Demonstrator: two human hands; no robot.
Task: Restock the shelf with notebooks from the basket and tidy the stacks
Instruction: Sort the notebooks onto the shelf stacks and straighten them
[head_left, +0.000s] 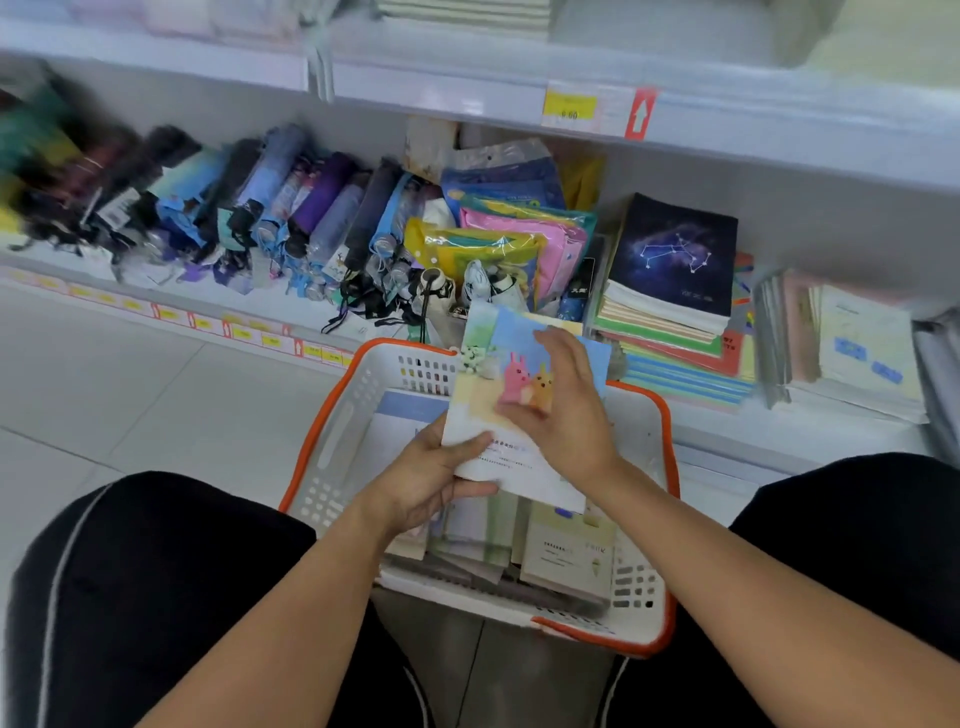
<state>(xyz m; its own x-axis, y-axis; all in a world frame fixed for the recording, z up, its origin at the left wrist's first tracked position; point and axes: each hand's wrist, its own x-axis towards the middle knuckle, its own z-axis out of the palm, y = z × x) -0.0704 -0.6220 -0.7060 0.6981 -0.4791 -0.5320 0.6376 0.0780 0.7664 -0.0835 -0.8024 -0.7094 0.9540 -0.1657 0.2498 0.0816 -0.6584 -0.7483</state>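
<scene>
We note the left hand gripping the near corner of a thin pastel-covered notebook with two cartoon rabbits, thumb on top, while the right hand rests flat-fingered on its cover, we judge to steady it. The notebook is held above the white perforated plastic basket with orange rim, which holds more notebooks and sits on the pale tiled floor. The low white shelf carries a stack topped by a dark constellation-cover notebook, beside folded umbrellas.
</scene>
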